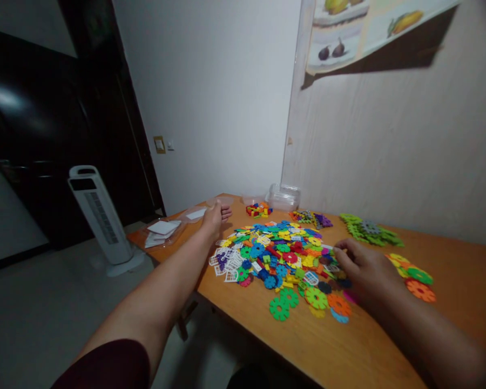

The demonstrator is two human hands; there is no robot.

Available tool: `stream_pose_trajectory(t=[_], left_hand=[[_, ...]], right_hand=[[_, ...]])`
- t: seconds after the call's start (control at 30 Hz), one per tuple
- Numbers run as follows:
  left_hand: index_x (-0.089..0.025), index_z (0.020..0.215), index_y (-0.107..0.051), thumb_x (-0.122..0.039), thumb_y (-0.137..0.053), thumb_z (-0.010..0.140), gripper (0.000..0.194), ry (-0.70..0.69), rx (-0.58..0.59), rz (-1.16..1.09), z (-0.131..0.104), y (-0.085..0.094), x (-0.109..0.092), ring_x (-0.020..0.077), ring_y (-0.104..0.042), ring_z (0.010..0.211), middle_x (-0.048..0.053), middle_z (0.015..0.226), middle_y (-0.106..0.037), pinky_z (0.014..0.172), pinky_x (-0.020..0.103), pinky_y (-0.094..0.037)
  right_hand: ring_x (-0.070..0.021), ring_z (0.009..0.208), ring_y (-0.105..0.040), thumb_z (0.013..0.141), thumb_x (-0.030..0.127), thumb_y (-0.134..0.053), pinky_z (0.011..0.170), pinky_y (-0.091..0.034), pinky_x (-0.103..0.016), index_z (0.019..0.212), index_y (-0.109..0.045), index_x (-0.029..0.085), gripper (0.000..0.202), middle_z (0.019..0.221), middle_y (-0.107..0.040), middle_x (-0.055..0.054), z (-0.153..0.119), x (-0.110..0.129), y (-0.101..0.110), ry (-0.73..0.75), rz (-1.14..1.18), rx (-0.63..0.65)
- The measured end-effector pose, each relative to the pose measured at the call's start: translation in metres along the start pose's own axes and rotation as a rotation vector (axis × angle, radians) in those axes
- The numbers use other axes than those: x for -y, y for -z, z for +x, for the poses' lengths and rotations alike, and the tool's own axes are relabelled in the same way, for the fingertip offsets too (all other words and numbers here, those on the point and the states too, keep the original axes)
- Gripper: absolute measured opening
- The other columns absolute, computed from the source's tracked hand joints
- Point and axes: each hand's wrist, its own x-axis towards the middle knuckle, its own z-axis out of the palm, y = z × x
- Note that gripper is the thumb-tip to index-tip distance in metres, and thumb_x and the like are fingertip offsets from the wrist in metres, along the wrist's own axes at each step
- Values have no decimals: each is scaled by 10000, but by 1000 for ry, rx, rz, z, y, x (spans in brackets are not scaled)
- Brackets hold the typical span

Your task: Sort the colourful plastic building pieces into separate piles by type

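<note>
My left hand (217,217) is stretched over the far left of the table, its fingers extended and apart from the pile, nothing visible in it. Close by lie white lattice window pieces (230,261) at the left edge of a mixed heap of plastic building pieces (283,256). At the heap's right side, my right hand (358,262) has its thumb and fingers drawn together. Whatever is between those fingertips is too small to make out. Orange (340,304) and green (279,309) notched discs lie at the heap's front edge.
Sorted groups sit around the wooden table (243,308): small red and yellow bricks (259,209), purple and grey pieces (311,218), lime-green pieces (370,229), and large discs (419,281). Clear plastic containers (284,196) stand behind. Plastic bags (162,232) lie left; a tower fan (101,216) stands beyond.
</note>
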Motion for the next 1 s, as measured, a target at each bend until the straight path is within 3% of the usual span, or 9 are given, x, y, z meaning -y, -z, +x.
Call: stream_pose_trajectory(t=[0.17, 0.37, 0.47, 0.6, 0.77, 1.0], left_hand=[[-142, 929, -716, -707, -547, 878, 592, -188, 172, 156, -63, -4, -2, 248, -703, 956, 145, 1011, -754, 914, 373, -522], [-195, 1077, -736, -579, -472, 971, 479, -376, 188, 519, -133, 6, 1, 292, -650, 1117, 121, 1147, -732, 1036, 427, -475], [-254, 1235, -700, -516, -487, 983, 421, -523, 230, 678, -166, 3, -1, 295, -569, 1288, 108, 1336, -666, 1151, 463, -387], [-296, 1362, -638, -565, -558, 939, 508, -616, 357, 862, -201, -7, -5, 329, -443, 1429, 105, 1481, -571, 1223, 545, -274], [-282, 1389, -625, -631, -553, 921, 589, -625, 523, 1036, -212, -14, -8, 359, -387, 1474, 118, 1547, -502, 1240, 593, -210], [-237, 1334, -651, -609, -571, 915, 566, -640, 388, 1035, -201, -11, -4, 346, -465, 1409, 152, 1481, -558, 1201, 550, -316]], right_hand=[[-205, 663, -608, 956, 574, -431, 562, -298, -292, 909, -665, 262, 393, 740, -696, -30, -2, 0, 2, -8, -22, -33], [-177, 590, -535, 962, 580, -412, 549, -255, -289, 817, -625, 254, 416, 659, -633, -9, -2, -9, 8, -16, -17, -83], [-176, 587, -522, 953, 564, -415, 547, -238, -290, 780, -610, 247, 411, 648, -624, -13, 0, -12, 12, -24, -37, -144], [-178, 583, -512, 936, 561, -427, 551, -247, -292, 754, -591, 248, 397, 633, -605, -12, 1, -11, 17, -29, -12, -186], [-185, 611, -522, 925, 575, -420, 569, -274, -286, 702, -518, 250, 406, 622, -571, -13, 1, 1, 26, -53, 29, -216], [-191, 638, -535, 937, 534, -414, 568, -270, -284, 659, -486, 246, 406, 627, -580, -30, 0, 4, 52, -33, -23, -180]])
